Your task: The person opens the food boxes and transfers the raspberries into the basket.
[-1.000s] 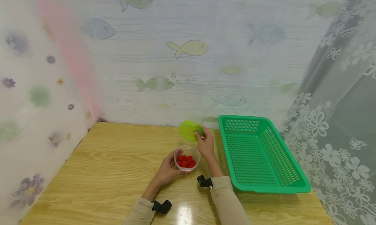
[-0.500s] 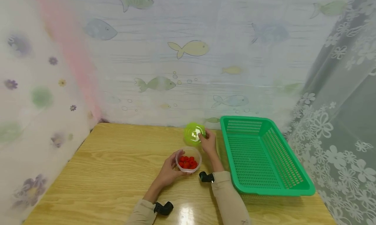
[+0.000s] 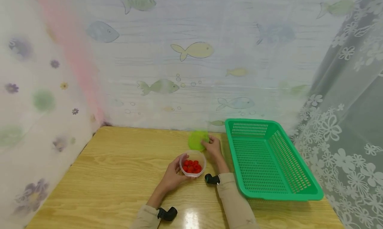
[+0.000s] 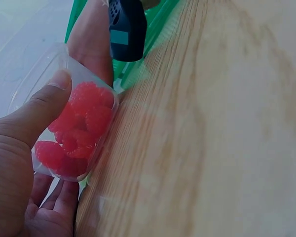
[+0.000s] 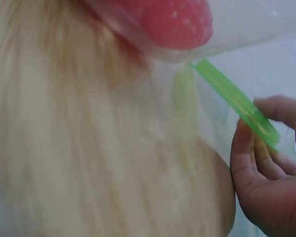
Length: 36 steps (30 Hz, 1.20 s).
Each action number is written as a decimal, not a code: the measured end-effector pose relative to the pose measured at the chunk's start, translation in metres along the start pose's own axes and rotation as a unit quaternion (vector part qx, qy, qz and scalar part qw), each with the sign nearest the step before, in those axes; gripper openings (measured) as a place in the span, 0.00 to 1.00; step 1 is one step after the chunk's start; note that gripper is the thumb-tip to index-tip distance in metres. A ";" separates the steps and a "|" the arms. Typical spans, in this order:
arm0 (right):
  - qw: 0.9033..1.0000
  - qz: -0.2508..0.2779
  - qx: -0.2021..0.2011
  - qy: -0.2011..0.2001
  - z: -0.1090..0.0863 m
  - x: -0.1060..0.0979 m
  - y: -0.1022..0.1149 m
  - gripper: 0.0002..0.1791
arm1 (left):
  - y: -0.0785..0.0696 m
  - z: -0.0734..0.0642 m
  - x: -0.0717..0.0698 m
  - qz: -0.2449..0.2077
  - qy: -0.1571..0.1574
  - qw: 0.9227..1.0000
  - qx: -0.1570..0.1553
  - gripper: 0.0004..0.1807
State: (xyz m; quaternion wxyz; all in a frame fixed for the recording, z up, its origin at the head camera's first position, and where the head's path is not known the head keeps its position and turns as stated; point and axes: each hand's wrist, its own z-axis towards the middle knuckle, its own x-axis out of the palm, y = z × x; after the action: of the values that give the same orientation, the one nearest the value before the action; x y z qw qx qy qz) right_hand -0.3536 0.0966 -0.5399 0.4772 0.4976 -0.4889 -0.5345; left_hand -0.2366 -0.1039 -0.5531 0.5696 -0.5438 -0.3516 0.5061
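Observation:
A clear plastic container (image 3: 203, 159) with several raspberries (image 3: 191, 167) inside stands on the wooden table, its top uncovered. My left hand (image 3: 173, 176) grips it from the left; in the left wrist view the thumb (image 4: 44, 103) lies along the near wall and the other fingers reach round the far side. Just behind the container, my right hand (image 3: 213, 147) pinches a round green lid (image 3: 197, 140) by its right edge. The right wrist view shows the lid (image 5: 237, 101) edge-on and tilted between thumb and fingers, with its lower end close to the table.
A green perforated basket (image 3: 254, 162) stands on the right of the wooden table (image 3: 119, 166), close to the right forearm. A fish-patterned curtain (image 3: 191, 69) hangs along the table's back edge. Black wrist cameras (image 3: 167, 214) sit on both wrists.
My right hand has lowered the lid toward the table behind the container and turned it flatter. The left hand keeps its grip on the container, which has hardly moved.

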 end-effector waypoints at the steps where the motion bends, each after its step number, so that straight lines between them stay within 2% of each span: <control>1: 1.000 0.000 0.003 0.004 0.001 -0.001 -0.001 0.20 | 0.000 0.000 0.000 -0.001 0.000 1.000 0.001 0.51; 9: 0.999 -0.025 0.018 0.014 -0.005 -0.003 -0.003 0.20 | 0.004 -0.002 0.001 0.000 -0.007 1.000 -0.002 0.51; 15: 0.996 -0.083 0.030 0.033 -0.009 -0.006 0.001 0.30 | 0.006 -0.003 0.002 0.007 -0.006 1.000 0.009 0.49; 19: 0.994 -0.098 0.016 0.048 -0.010 -0.006 0.004 0.33 | 0.007 -0.002 0.001 0.012 -0.005 1.000 0.017 0.49; 28: 0.993 -0.111 -0.008 0.042 -0.014 -0.002 0.007 0.32 | 0.008 -0.001 0.002 0.003 -0.006 1.000 0.006 0.50; 32: 0.992 -0.117 -0.020 0.037 -0.015 0.001 0.007 0.30 | 0.008 -0.001 0.002 0.007 -0.004 1.000 0.006 0.50; 36: 0.992 -0.112 -0.050 0.035 -0.017 0.005 0.010 0.26 | 0.007 0.000 0.001 0.006 -0.009 1.000 0.007 0.50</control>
State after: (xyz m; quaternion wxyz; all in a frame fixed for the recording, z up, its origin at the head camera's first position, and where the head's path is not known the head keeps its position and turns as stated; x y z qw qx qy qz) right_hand -0.3367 0.0901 -0.5309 0.4552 0.5435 -0.3858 -0.5904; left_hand -0.2379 -0.1037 -0.5604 0.5673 -0.5373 -0.3501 0.5166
